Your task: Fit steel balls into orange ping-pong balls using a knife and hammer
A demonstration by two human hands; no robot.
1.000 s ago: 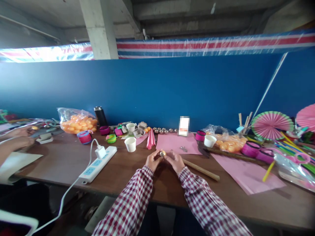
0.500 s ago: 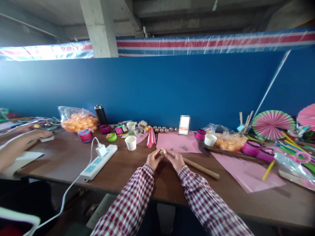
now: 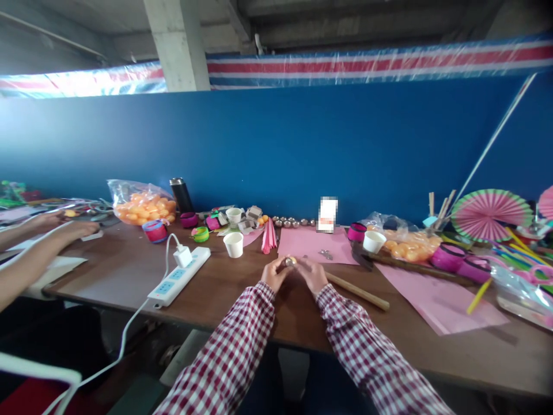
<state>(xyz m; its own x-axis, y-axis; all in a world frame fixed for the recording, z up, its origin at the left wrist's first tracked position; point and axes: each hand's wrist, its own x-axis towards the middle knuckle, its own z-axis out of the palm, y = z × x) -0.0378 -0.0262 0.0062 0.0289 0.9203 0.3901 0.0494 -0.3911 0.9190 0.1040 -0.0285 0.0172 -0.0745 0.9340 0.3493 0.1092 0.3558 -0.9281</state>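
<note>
My left hand (image 3: 273, 274) pinches a small ball (image 3: 290, 261), part shiny silver and part orange, just above the table's near side. My right hand (image 3: 315, 276) meets it from the other side, its fingertips at the ball and partly blurred. Just beyond the hands lies a pink sheet (image 3: 298, 242) with small silvery scraps (image 3: 325, 253) on it. Along its far edge runs a row of shiny silver balls (image 3: 294, 222). A wooden stick (image 3: 360, 291) rests on the table beside my right wrist.
To the left stand a white paper cup (image 3: 234, 245), a white power strip (image 3: 179, 278) and a bag of orange balls (image 3: 144, 204). A co-worker's arms (image 3: 47, 242) reach in there. Rightward are another paper cup (image 3: 374, 242), a hammer (image 3: 362, 256) and a pink paper fan (image 3: 490, 215).
The whole view has shifted slightly, scene moving right and up. Both my hands stay together at the ball; my right fingers have moved a little over it.
</note>
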